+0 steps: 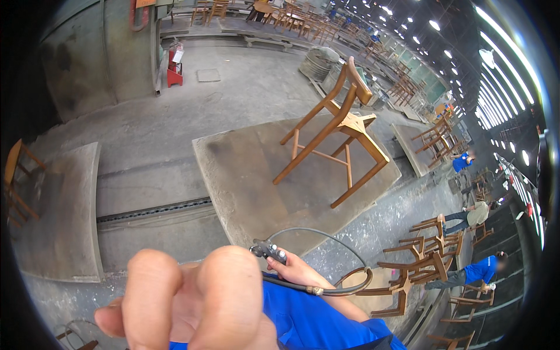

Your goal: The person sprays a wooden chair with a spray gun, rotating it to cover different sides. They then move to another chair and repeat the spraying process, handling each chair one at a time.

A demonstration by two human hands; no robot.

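My left hand (pixel 192 297) is raised very close to the view at the lower left. Its fingers are bent but apart, and nothing shows in them. Lower in the middle, my right hand (pixel 296 271) is closed around a small dark metal spray gun (pixel 269 251). A black hose (pixel 297 287) loops from the gun past my right forearm. Beyond my hands, a brown wooden chair frame (pixel 356 123) stands upright on a grey, stained platform (pixel 251 175). Its seat is an open frame with paler wood, and neither hand touches it.
Another platform (pixel 64 233) at the left carries part of a wooden chair (pixel 13 166). A chain track (pixel 154 210) runs between the platforms. Several chairs (pixel 402 280) stand at the right, near people in work clothes (pixel 481 269). A red fire-extinguisher stand (pixel 174 74) is at the back left.
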